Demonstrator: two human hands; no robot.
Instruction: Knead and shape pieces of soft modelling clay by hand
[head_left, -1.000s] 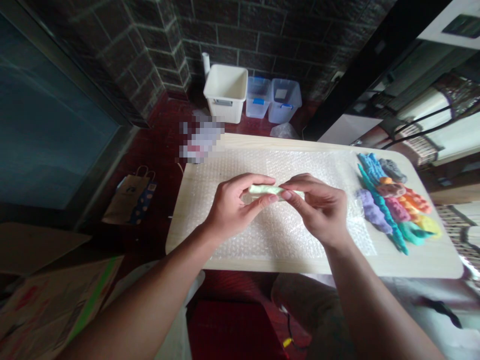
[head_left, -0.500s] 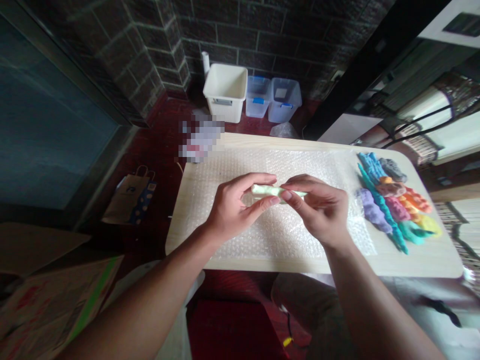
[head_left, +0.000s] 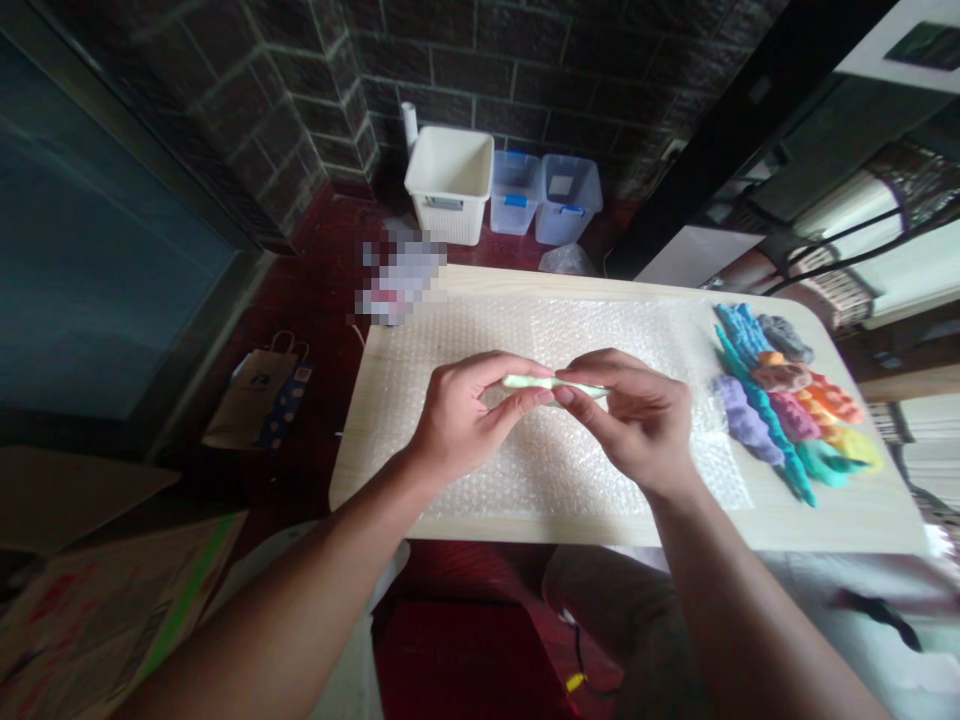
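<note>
A thin, pale green soft roll [head_left: 526, 382], which looks like modelling clay, is held up level above the table between my two hands. My left hand [head_left: 469, 405] pinches it near the middle, thumb below and fingers above. Close beside it, my right hand [head_left: 637, 405] grips the roll between thumb and forefinger, its other fingers curled. The right end of the roll sticks out partly behind the right fingers. Beneath both hands lies a sheet of bubble wrap [head_left: 585, 460].
Several coloured soft pieces [head_left: 795, 400] are heaped on the right of the pale table [head_left: 847, 525]. Past its far edge stand a cream bin [head_left: 450, 215] and two clear boxes [head_left: 568, 200]. A paper bag [head_left: 244, 400] and a cardboard box [head_left: 112, 610] are at the left.
My left thumb and fingers have closed in on the roll, where they stood wider apart. The roll looks thinner near the middle. My right hand has shifted slightly left.
</note>
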